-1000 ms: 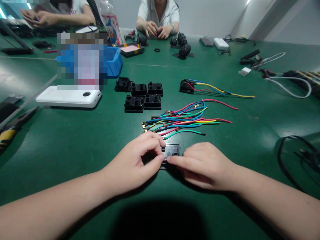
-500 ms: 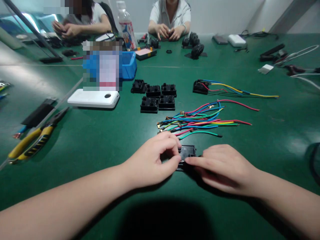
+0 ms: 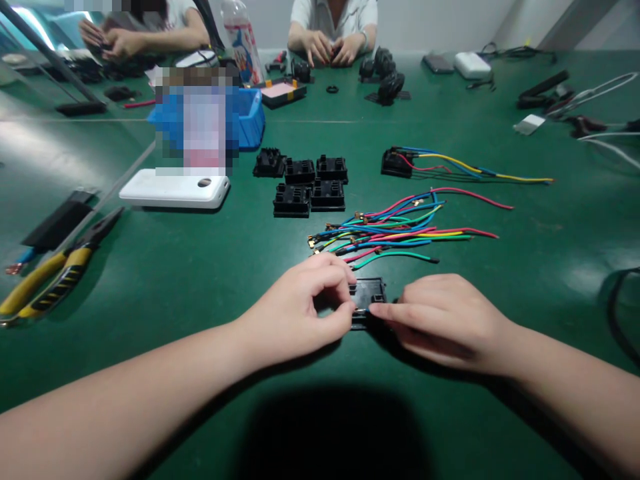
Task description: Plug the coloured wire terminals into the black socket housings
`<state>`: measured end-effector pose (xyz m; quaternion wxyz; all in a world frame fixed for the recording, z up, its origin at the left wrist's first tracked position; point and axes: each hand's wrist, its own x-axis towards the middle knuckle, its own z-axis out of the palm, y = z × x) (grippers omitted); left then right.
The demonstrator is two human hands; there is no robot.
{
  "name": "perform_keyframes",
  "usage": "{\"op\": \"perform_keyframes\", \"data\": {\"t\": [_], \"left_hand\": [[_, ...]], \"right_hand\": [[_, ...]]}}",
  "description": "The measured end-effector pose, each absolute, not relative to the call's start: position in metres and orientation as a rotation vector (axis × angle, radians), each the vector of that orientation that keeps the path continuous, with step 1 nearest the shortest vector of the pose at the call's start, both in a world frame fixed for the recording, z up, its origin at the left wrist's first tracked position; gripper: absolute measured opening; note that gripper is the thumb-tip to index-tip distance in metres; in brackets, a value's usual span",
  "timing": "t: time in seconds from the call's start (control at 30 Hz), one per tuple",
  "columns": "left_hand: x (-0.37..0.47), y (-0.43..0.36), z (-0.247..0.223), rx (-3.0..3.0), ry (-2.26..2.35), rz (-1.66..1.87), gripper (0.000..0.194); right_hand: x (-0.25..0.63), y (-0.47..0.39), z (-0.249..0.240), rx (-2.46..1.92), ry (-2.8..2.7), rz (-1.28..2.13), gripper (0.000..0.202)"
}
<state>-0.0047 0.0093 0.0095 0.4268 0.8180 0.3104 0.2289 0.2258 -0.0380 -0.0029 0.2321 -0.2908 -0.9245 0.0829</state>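
Note:
A black plastic housing (image 3: 369, 293) lies on the green table in front of me. My left hand (image 3: 310, 307) grips its left side between thumb and fingers. My right hand (image 3: 445, 323) has its index fingertip on the housing near a small metal strip, with the other fingers curled under; what they hold, if anything, is hidden. Just beyond lies a bundle of coloured wires (image 3: 400, 233) with brass terminals. Several more black housings (image 3: 291, 200) stand behind it to the left. A wired housing (image 3: 397, 162) sits farther back on the right.
Yellow-handled pliers (image 3: 60, 280) and a black-sleeved tool lie at left. A white power bank (image 3: 173, 189), a blue bin (image 3: 251, 120) and a bottle (image 3: 243, 47) stand back left. Two people work across the table (image 3: 500, 333). Cables lie at right.
The whole view has shifted slightly, so the table items appear higher and farther left. Both hands keep nearly the same position on the black housing.

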Motion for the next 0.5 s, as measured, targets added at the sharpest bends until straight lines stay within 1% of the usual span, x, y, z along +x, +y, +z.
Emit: {"op": "perform_keyframes", "data": {"t": [0.4, 0.5], "left_hand": [[0.0009, 0.0115, 0.0119, 2.028, 0.814, 0.483, 0.014], [0.0013, 0.0117, 0.0123, 2.052, 0.802, 0.462, 0.014]], "right_hand": [[0.2186, -0.0429, 0.0012, -0.877, -2.686, -0.023, 0.021], [0.2165, -0.0437, 0.002, -0.901, -2.702, -0.037, 0.021]]}}
